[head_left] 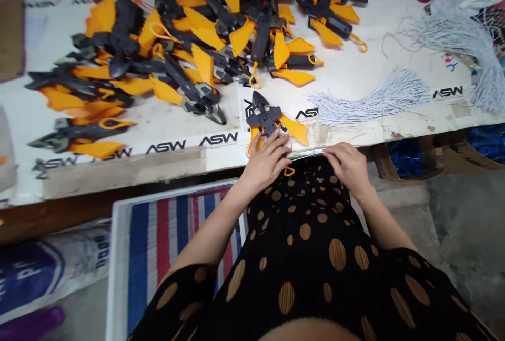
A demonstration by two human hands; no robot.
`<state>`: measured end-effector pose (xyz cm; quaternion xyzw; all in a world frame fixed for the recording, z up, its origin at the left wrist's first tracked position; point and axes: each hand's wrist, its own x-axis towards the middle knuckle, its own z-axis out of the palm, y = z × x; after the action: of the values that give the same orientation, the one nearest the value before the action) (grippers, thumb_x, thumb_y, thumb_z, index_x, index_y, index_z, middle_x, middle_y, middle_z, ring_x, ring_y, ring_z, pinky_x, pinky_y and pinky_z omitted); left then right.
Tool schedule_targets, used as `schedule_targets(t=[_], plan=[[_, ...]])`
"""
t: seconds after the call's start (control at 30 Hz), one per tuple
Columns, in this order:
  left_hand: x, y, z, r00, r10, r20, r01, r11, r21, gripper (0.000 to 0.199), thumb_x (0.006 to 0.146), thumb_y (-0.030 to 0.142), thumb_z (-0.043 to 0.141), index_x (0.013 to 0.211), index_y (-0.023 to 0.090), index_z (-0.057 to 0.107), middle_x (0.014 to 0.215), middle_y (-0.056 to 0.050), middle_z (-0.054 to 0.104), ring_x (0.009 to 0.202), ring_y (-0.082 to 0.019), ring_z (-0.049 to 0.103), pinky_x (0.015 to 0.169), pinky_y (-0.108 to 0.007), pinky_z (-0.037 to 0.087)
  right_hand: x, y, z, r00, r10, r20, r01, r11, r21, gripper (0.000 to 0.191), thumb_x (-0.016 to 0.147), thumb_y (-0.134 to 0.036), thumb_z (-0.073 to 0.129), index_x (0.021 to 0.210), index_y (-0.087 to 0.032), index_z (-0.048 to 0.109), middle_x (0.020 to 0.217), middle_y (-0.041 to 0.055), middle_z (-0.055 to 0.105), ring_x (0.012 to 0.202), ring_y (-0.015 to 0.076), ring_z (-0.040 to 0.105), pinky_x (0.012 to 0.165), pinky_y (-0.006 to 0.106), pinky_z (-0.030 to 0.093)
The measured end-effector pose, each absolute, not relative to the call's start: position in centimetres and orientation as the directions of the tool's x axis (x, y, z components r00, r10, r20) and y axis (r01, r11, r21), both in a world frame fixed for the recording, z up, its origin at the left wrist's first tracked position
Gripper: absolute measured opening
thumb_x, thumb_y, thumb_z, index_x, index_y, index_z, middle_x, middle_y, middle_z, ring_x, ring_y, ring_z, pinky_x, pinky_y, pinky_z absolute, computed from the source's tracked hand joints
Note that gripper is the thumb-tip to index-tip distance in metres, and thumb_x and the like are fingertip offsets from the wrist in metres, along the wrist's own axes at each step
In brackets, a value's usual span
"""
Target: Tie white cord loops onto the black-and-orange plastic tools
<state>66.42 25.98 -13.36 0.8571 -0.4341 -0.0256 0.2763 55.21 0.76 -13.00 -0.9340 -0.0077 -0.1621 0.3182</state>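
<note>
A black toy with orange wings lies at the table's front edge, its pointed nose facing away from me. Closed over its rear end is my left hand, fingers across the body. An orange loop at the toy's tail sticks out past the edge, below that hand. My right hand is pinched on a thin white string, which runs taut back to my left hand. Where the string meets the toy is hidden by my left fingers.
Many similar black and orange toys lie piled across the back and left of the table. A bundle of white strings lies right of my hands, with a larger bundle beyond. Below stand a striped stool and cardboard boxes.
</note>
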Motion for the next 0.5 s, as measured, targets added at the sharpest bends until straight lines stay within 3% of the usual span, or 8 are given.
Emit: schedule_targets(t=[0.13,0.23,0.3,0.4,0.5], plan=[[66.5,24.6,-11.5,0.715,-0.676,0.176,-0.582,-0.438,0.685,0.03,0.103,0.038,0.048,0.124,0.023,0.064,0.135,-0.01,0.068,0.132,-0.027,0.058,0.119,-0.053,0.032,55.6,4.9,-13.0,0.89,0.164,0.426,0.398,-0.735,-0.549,0.021,0.103,-0.027,0.054,0.106,-0.025,0.075,0.102,0.0055,0.077,0.095,0.0193,0.067,0.087,0.033,0.052],[66.9,22.6,-10.9,0.746,-0.664,0.054,-0.408,-0.39,0.825,0.039,0.095,0.041,0.063,0.129,0.021,0.065,0.112,-0.008,0.078,0.103,-0.025,0.072,0.098,-0.042,0.05,56.3,8.2,-13.6,0.827,0.304,0.473,0.537,-0.675,-0.506,0.022,0.104,-0.026,0.052,0.105,-0.025,0.074,0.099,0.0041,0.077,0.091,0.0179,0.066,0.082,0.032,0.05],[67.4,21.6,-10.9,0.744,-0.668,0.008,-0.356,-0.386,0.851,0.036,0.091,0.04,0.069,0.121,0.021,0.07,0.099,-0.005,0.08,0.086,-0.023,0.073,0.086,-0.037,0.053,56.7,9.5,-14.1,0.82,0.343,0.459,0.556,-0.668,-0.494,0.023,0.104,-0.028,0.052,0.104,-0.025,0.074,0.097,0.0038,0.077,0.09,0.0181,0.066,0.08,0.032,0.049],[68.1,21.2,-11.2,0.743,-0.662,0.091,-0.493,-0.45,0.745,0.017,0.095,0.035,0.064,0.096,0.023,0.077,0.09,-0.003,0.079,0.081,-0.023,0.071,0.087,-0.04,0.049,56.9,10.0,-14.8,0.831,0.361,0.424,0.546,-0.677,-0.494,0.024,0.105,-0.03,0.05,0.104,-0.024,0.074,0.098,0.004,0.076,0.089,0.0181,0.066,0.08,0.032,0.049],[68.4,21.6,-11.4,0.699,-0.679,0.225,-0.681,-0.534,0.501,0.022,0.1,0.033,0.058,0.092,0.023,0.076,0.089,-0.006,0.076,0.087,-0.026,0.068,0.091,-0.047,0.042,56.3,8.9,-15.0,0.84,0.358,0.408,0.538,-0.649,-0.538,0.023,0.104,-0.031,0.051,0.112,-0.024,0.072,0.11,0.0053,0.075,0.097,0.0172,0.068,0.083,0.031,0.052]])
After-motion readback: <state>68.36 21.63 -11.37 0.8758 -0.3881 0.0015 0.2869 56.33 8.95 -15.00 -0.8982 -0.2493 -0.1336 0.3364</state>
